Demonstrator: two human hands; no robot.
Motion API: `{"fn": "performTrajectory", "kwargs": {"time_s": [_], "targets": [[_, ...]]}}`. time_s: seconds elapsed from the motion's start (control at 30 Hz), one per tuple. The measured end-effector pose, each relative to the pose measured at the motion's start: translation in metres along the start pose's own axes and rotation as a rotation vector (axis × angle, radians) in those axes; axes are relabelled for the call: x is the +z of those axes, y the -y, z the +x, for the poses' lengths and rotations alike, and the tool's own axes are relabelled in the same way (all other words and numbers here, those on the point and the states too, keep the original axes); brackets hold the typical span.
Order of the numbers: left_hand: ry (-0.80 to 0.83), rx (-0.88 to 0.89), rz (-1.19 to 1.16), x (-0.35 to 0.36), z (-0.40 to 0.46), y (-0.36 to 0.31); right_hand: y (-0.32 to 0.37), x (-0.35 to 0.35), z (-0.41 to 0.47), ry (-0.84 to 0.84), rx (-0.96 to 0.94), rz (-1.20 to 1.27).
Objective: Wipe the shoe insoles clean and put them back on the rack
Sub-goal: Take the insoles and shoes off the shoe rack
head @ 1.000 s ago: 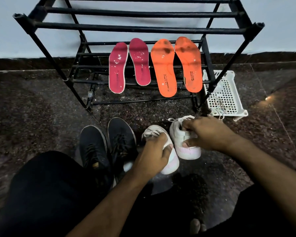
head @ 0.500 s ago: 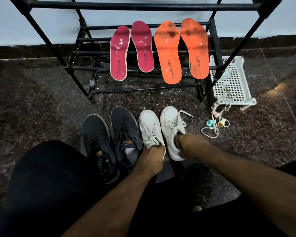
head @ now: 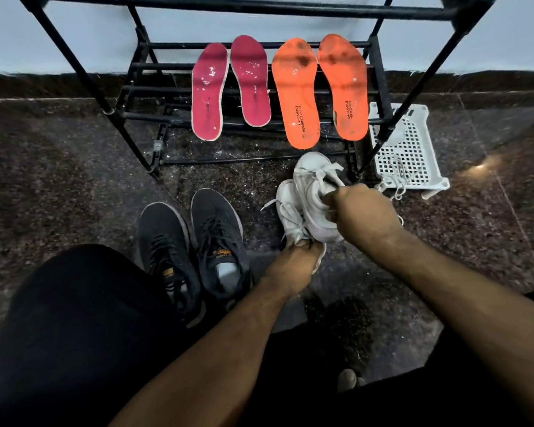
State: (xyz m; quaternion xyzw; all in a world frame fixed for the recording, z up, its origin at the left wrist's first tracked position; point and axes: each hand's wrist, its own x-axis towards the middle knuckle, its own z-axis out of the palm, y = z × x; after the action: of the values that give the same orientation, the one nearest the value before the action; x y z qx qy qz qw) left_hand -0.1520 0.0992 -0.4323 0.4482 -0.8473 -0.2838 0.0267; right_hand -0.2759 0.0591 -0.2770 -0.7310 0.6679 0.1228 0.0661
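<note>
The person crouches before a black rack (head: 154, 87) on a dark speckled floor. Four insoles lean on the rack's lower bars at about 12 o'clock from the hands: two red insoles (head: 208, 94) on the left and two orange insoles (head: 296, 97) beside them on the right. White flecks show on the red pair and dark smudges near the toes of the orange pair, so none looks wiped yet.

The right hand (head: 364, 215) has its grip curled round a white shoe (head: 313, 186), which is raised and tilted with its toe pointing to 12 o'clock. The left hand (head: 296, 263) has its grip closed on the heel end of the second white shoe (head: 287, 211), which lies lower, just at 9 o'clock of the raised one and touching it. A black pair (head: 195, 238) stands on the floor at 9 o'clock of the hands, untouched. A white basket (head: 413, 149) with a loose lace sits at 2 o'clock, by the rack's right leg.

The step in hand seems to be shifting the white shoes aside, not the wiping itself. No cloth is visible. The next move likely calls for setting both shoes down, freeing the hands, finding something to wipe with and reaching to 12 o'clock for an insole.
</note>
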Motion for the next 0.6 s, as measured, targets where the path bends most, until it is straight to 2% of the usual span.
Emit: {"fn": "performTrajectory", "kwargs": {"time_s": [0.07,0.13,0.23,0.33,0.47,0.53,0.6], "targets": [[0.023,0.085,-0.012,-0.006,0.0,0.002,-0.001,-0.006,0.003,-0.027,-0.015,0.006],[0.064,0.091,-0.082,-0.02,-0.008,0.001,0.001,-0.013,0.008,-0.04,-0.038,0.046],[0.12,-0.043,-0.135,-0.045,-0.03,0.006,0.019,-0.02,0.012,-0.046,-0.124,0.074],[0.127,-0.193,-0.089,-0.066,-0.052,0.025,0.044,-0.015,0.011,-0.036,-0.242,0.069],[-0.023,-0.46,-0.21,-0.074,-0.073,0.051,0.063,0.009,0.01,0.02,-0.304,0.08],[-0.086,-0.485,-0.22,-0.071,-0.077,0.054,0.069,0.026,0.008,0.067,-0.331,0.06],[-0.044,-0.468,-0.163,-0.069,-0.081,0.049,0.072,0.04,0.006,0.138,-0.359,0.023]]}}
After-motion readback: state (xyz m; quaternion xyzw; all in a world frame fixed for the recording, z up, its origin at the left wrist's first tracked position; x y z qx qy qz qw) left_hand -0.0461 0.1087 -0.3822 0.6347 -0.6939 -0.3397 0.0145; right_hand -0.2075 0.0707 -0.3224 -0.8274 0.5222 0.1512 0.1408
